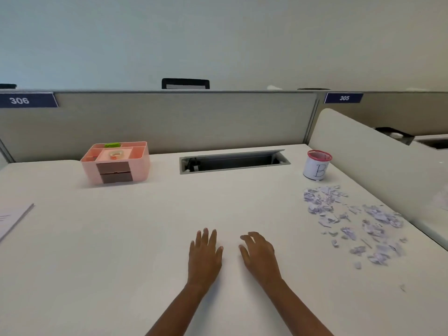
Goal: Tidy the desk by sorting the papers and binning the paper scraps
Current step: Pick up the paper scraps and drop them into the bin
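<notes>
Several torn pale-lilac paper scraps lie scattered on the right side of the white desk. Behind them stands a small red mesh bin wrapped in white paper marked "B". A stack of white papers pokes in at the left edge. My left hand lies flat on the desk near the middle, fingers straight, holding nothing. Beside it, my right hand rests with fingers loosely curled and holds nothing. Both hands are well left of the scraps.
A pink desk organiser with brown drawers stands at the back left. An open cable tray slot is cut into the desk at the back centre. Grey partition panels close the back, and a white divider runs along the right.
</notes>
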